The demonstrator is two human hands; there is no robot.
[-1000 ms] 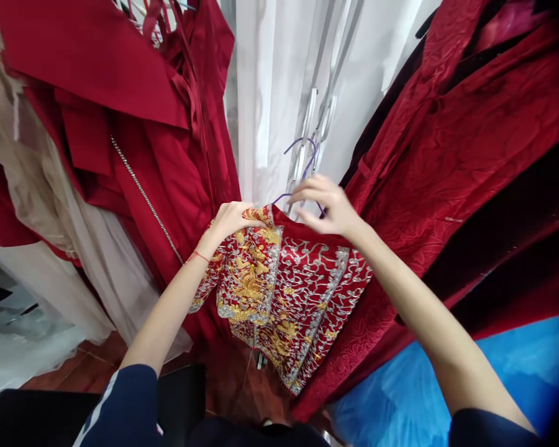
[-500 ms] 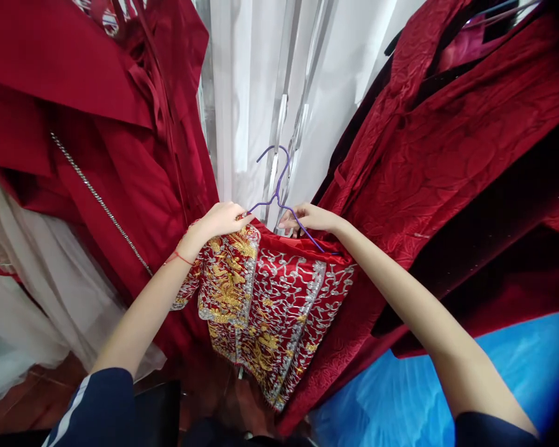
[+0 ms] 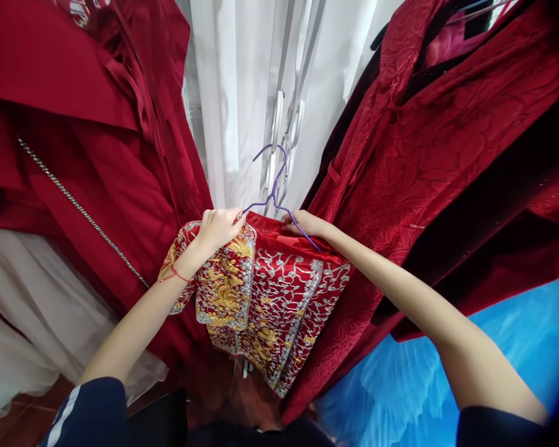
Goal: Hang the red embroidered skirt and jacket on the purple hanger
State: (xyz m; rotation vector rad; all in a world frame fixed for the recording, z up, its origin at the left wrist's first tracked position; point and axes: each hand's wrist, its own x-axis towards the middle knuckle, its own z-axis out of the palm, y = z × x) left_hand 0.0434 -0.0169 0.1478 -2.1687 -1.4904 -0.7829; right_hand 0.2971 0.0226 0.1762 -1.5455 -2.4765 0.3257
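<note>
A red jacket (image 3: 279,298) with gold and silver embroidery hangs in front of me, its near panel folded at the left. A thin purple wire hanger (image 3: 274,194) rises from its neck opening, hook uppermost and curling left. My left hand (image 3: 220,230), with a red string on the wrist, is closed around the jacket's left shoulder and the hanger's left arm. Behind the hanger's right arm, my right hand (image 3: 306,223) grips the red upper edge of the jacket; its fingertips are partly hidden by the cloth.
Dark red gowns (image 3: 121,149) hang at the left, above pale tulle fabric (image 3: 74,298). More patterned red velvet dresses (image 3: 447,149) crowd the right side. Between them stand white doors with handles (image 3: 277,118). Bright blue fabric (image 3: 410,385) spreads at the lower right.
My right hand has slid in closer behind the jacket's upper edge, so its fingers show less. The jacket and hanger have shifted slightly left in view.
</note>
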